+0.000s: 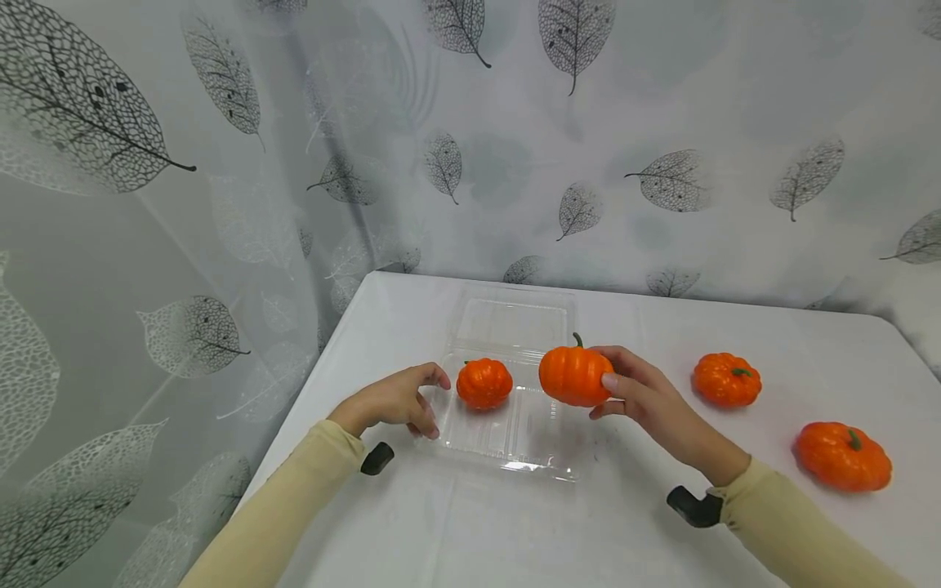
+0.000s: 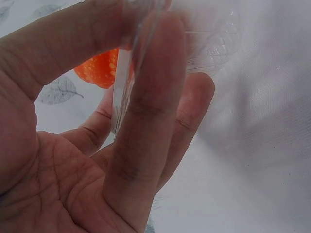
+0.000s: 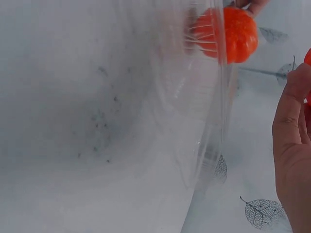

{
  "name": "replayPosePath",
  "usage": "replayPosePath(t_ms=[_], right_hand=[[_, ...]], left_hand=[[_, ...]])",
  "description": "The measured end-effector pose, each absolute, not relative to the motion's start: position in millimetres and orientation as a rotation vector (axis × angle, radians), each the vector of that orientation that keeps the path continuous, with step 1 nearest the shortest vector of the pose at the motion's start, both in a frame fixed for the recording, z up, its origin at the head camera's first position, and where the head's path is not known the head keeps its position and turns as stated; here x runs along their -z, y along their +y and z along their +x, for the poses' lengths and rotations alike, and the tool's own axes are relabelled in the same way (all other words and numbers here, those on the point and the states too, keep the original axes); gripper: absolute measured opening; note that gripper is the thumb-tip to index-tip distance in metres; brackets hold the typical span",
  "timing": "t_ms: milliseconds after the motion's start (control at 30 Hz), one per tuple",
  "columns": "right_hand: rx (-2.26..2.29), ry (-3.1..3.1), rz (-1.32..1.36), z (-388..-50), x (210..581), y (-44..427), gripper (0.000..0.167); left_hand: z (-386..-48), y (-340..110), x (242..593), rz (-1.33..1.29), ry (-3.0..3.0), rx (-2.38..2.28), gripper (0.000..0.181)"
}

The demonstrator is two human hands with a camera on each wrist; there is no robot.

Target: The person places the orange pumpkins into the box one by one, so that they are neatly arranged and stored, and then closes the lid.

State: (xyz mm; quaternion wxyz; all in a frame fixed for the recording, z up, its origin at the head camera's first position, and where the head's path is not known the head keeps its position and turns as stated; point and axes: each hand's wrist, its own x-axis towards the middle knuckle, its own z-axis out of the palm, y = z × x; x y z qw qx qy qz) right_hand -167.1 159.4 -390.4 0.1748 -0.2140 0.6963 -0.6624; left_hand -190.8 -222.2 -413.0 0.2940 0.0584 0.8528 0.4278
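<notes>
My right hand (image 1: 643, 396) grips a small orange toy pumpkin (image 1: 576, 376) with a green stem, held over the right side of a clear plastic clamshell container (image 1: 532, 437). In the right wrist view, only part of that hand (image 3: 294, 141) and a sliver of its pumpkin show at the right edge. The container lies open on the table, its lid (image 1: 515, 322) folded back. Another orange pumpkin (image 1: 483, 384) sits inside, at the left. My left hand (image 1: 397, 400) pinches the container's left edge; in the left wrist view, clear plastic runs between its fingers (image 2: 155, 97).
Two more orange pumpkins, one nearer the back (image 1: 727, 380) and one nearer the front (image 1: 843, 456), rest on the right of the white table (image 1: 507, 531). A leaf-patterned curtain (image 1: 515, 163) hangs behind and to the left.
</notes>
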Motion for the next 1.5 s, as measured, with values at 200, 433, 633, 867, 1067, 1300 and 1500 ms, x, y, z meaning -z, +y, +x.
replayPosePath(t_ms=[200, 433, 633, 867, 1067, 1300, 1500], right_hand=[[1.996, 1.783, -0.529, -175, 383, 152, 0.032], [2.032, 1.782, -0.453, -179, 381, 145, 0.032], [1.969, 1.994, -0.436, -185, 386, 138, 0.044], [1.789, 2.302, -0.352, -190, 394, 132, 0.048], [1.653, 2.426, -0.291, -191, 400, 128, 0.048], [1.563, 2.494, -0.386, -189, 410, 120, 0.046], [1.487, 2.572, -0.414, -186, 413, 113, 0.045]], left_hand=[[-190, -223, 413, 0.169, 2.26, -1.16, 0.065], [-190, -225, 414, 0.185, 2.26, -1.135, 0.066], [-190, -226, 415, 0.187, 2.257, -1.137, 0.066], [-190, -225, 417, 0.182, 2.26, -1.143, 0.064], [-189, -224, 413, 0.181, 2.262, -1.136, 0.064], [-190, -223, 412, 0.181, 2.263, -1.136, 0.065], [-190, -223, 412, 0.185, 2.261, -1.146, 0.064]])
